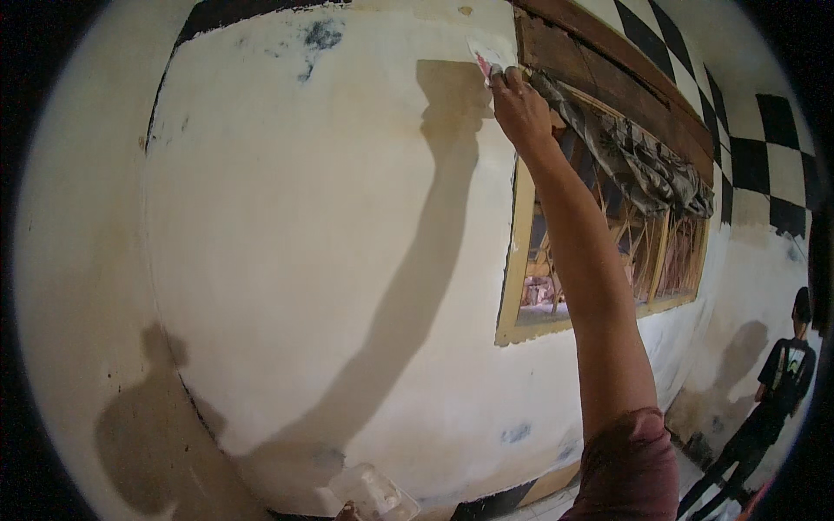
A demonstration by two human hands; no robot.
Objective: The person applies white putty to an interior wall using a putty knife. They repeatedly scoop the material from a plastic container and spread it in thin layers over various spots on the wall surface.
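Note:
My right arm reaches far up along the window, and my right hand (521, 106) is closed around a putty knife (483, 66) with a pale blade and a red part. Its blade is against the cream wall (304, 217), close to the upper left corner of the window frame. Low in the view, my left hand (347, 512) grips the edge of a clear plastic tub (402, 504) with whitish paste in it. Only a bit of that hand shows; the lower edge cuts off the rest.
A yellow-framed window (511, 300) with a bunched grey patterned curtain (638, 165) is on the right, under a brown wooden board (608, 65). Dark patches (323, 35) mark the wall. Black-and-white checks (750, 165) cover the far wall's upper part. A person in dark clothes (777, 382) stands at far right.

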